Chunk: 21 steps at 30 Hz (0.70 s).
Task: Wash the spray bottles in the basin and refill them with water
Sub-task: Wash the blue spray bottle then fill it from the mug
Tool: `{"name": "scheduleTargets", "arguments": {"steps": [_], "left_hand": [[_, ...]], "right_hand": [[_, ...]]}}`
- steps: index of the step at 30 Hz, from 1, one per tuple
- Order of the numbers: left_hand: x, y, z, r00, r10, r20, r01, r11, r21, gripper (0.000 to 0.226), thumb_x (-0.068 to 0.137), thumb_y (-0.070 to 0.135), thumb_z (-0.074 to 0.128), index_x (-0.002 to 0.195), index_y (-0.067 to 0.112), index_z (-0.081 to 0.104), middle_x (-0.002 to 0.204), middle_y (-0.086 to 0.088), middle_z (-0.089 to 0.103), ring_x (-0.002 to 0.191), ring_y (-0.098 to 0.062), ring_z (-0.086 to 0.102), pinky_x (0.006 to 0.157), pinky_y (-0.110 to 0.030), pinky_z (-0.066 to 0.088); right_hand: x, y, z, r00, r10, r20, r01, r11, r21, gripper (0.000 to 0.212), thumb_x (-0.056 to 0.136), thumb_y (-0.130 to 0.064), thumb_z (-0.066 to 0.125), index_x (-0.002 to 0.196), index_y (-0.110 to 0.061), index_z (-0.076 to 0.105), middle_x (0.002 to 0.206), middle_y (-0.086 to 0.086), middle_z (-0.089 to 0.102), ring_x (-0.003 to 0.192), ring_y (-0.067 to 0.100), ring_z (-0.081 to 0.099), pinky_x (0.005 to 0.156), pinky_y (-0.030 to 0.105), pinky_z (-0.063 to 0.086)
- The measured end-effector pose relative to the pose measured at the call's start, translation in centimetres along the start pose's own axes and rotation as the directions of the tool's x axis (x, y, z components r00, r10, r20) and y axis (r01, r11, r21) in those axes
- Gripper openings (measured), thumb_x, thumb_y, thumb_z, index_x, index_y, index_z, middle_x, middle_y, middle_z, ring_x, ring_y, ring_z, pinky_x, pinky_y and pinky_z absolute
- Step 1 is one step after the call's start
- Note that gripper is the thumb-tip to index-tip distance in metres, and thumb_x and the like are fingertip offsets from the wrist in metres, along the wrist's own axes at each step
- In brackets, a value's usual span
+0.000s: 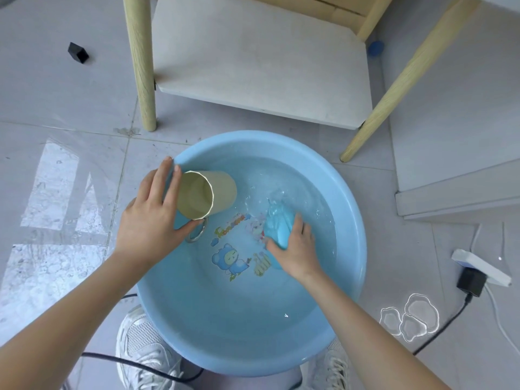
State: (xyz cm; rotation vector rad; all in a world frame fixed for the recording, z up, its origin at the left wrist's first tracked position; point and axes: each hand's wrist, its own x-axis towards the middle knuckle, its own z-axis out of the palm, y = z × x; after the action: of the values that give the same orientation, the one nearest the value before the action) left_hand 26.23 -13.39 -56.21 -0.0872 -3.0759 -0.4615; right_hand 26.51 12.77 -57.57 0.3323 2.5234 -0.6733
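R hand [298,250] grips blue bottle [277,224], prob. submerged; L hand [152,218] holds beige cup [209,194].

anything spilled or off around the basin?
Yes: water puddles lie on the floor right of the basin, close to a power strip with a black adapter plugged in. Wet floor near plugs looks risky.

One blue basin [239,347] holds one beige bottle [208,192], one blue bottle [277,223] and one metal ring [205,226]. Two hands show: one left hand [149,220], one right hand [295,249]. Two white shoes [143,353], three puddles [409,316].
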Motion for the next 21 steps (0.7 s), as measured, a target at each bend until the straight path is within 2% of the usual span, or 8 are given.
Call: {"name": "scheduleTargets", "arguments": {"steps": [8,13,21], "left_hand": [[0.02,-0.09,0.15,1.0,0.014,-0.028,-0.014,1.0,0.009,0.089,0.079,0.054,0.068,0.144,0.001,0.035,0.152,-0.014,0.032,0.129,-0.035,0.038,0.058,-0.047,0.054],[0.02,-0.05,0.09,1.0,0.004,-0.006,-0.004,1.0,-0.002,0.095,0.071,0.048,0.075,0.144,0.001,0.035,0.152,-0.015,0.032,0.129,-0.035,0.038,0.059,-0.048,0.054],[-0.01,0.06,-0.07,1.0,0.007,-0.006,-0.007,1.0,-0.001,0.095,0.071,0.048,0.075,0.144,0.001,0.035,0.151,-0.015,0.033,0.129,-0.034,0.036,0.058,-0.047,0.054]], "right_hand": [[-0.02,0.23,-0.27,1.0,0.022,-0.001,-0.022,1.0,0.012,0.091,0.084,-0.046,0.066,0.147,-0.004,0.015,0.137,0.013,0.032,0.128,0.032,0.033,0.103,0.035,0.031],[0.02,0.24,-0.28,0.999,0.03,-0.011,-0.03,0.999,0.019,0.089,0.083,-0.045,0.066,0.146,-0.004,0.017,0.135,0.012,0.033,0.126,0.033,0.034,0.103,0.036,0.032],[-0.02,0.3,-0.18,1.0,0.03,-0.005,-0.03,0.999,0.026,0.089,0.084,-0.045,0.065,0.147,-0.005,0.016,0.136,0.012,0.032,0.127,0.031,0.033,0.103,0.034,0.031]]}}
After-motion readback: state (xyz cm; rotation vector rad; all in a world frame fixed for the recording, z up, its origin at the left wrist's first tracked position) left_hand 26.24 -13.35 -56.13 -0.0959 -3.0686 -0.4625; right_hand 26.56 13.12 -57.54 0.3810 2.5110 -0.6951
